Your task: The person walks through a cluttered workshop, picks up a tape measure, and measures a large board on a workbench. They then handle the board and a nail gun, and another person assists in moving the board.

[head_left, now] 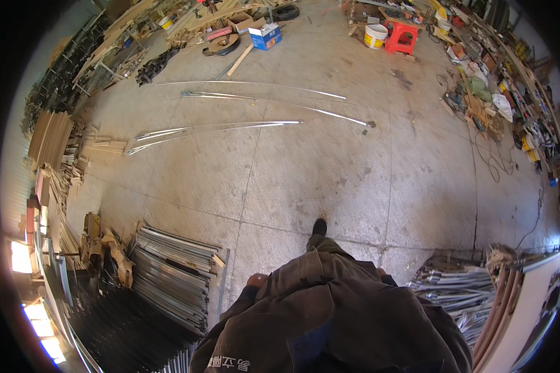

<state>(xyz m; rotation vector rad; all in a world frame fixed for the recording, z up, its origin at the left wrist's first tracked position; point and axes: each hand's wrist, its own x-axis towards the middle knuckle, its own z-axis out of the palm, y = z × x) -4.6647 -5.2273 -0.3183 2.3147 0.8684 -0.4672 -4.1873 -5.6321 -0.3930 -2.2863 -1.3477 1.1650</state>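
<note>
My left hand [257, 280] hangs beside my dark jacket [330, 304], only its upper side showing past the sleeve. On the other side, a sliver of my right hand [381, 272] peeks out from behind the jacket. The fingers of both hands are mostly hidden, and nothing held can be made out in either. Closest to my left hand is a stack of grey metal profiles [174, 264] on the floor. A pile of shiny metal strips [457, 286] lies nearest my right hand. One dark shoe [319, 227] is forward on the concrete floor [292, 180].
Long thin metal strips [249, 124] lie across the floor ahead. Farther off are a blue box [266, 37], a red stool [401, 37] and a white bucket [375, 36]. Wood boards [48, 140] stand at left; cables [494, 158] and clutter line the right. Leaning panels [519, 311] stand lower right.
</note>
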